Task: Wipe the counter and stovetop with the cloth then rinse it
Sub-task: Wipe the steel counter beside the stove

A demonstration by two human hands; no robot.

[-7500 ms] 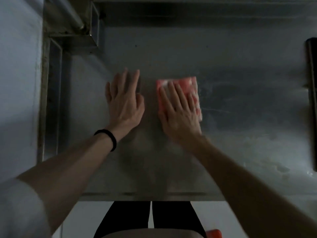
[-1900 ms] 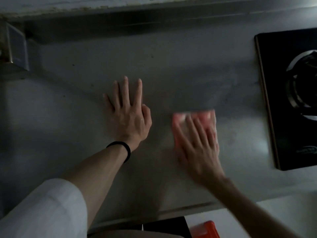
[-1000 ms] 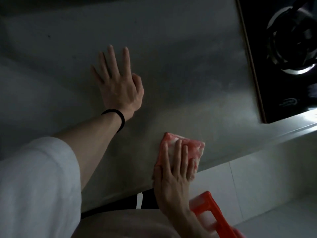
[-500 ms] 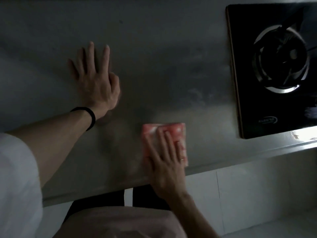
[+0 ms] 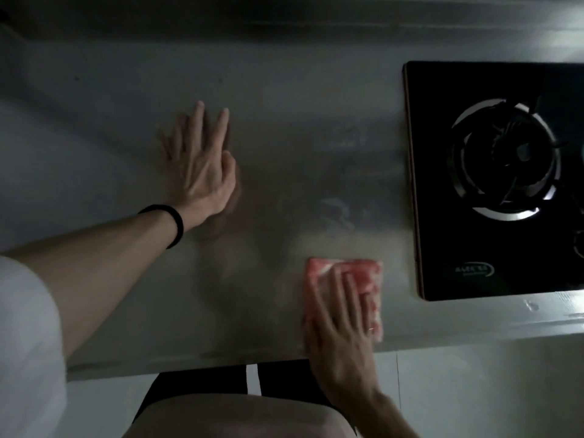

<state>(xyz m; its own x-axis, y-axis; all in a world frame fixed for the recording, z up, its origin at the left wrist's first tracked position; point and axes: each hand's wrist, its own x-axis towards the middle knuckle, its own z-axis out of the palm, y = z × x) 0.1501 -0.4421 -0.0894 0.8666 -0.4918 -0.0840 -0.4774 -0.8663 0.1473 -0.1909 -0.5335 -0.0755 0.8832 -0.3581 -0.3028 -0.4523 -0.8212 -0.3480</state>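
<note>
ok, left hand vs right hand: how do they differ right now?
The left hand lies flat on the bare counter, fingers spread; the right hand presses on the red cloth. The left sits further back, the right at the front edge, nearer the stovetop. The left wrist wears a black band. Both are palm down.

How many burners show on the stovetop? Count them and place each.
2. One full burner sits mid stovetop; a second burner is cut off at the right edge. More may lie outside the view.

Cloth (image 5: 363,276) w/ right hand (image 5: 339,324) now nearer stovetop (image 5: 442,279), off counter (image 5: 284,90) centre, by front edge.
</note>
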